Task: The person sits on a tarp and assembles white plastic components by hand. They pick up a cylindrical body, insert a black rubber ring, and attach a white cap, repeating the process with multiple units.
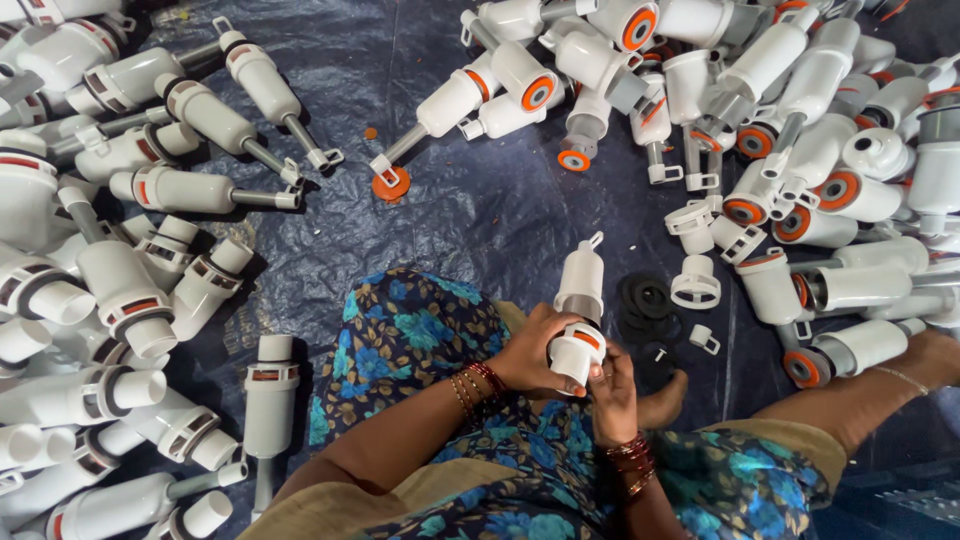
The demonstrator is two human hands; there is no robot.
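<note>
**Both hands on one white valve, heaps on either side**

Biggest first: the dark blue tarp [480, 210] covers the floor, and its open room is a wedge running from centre up to 12 o'clock — the only bare stretch in view. At 9 o'clock the left heap of white plastic valves [120, 290] crowds right to the frame edge; at 2 o'clock the right heap with orange rings [800, 130] does the same. Near centre, the person's floral-clad knee [410, 330] rises at 7 o'clock of the hands.

Now the held valve body [580, 305] — long axis nearly vertical in the picture, its narrow looped tip pointing to 12 o'clock, its wide red-banded end down in the hands. The left hand [530, 355] wraps its fingers round that wide end; the right hand [612, 390] pinches at the rim from 5 o'clock. Just beside, at 3 o'clock, a small pile of black rubber washers [648, 300], then a lone white cap [696, 285].
</note>
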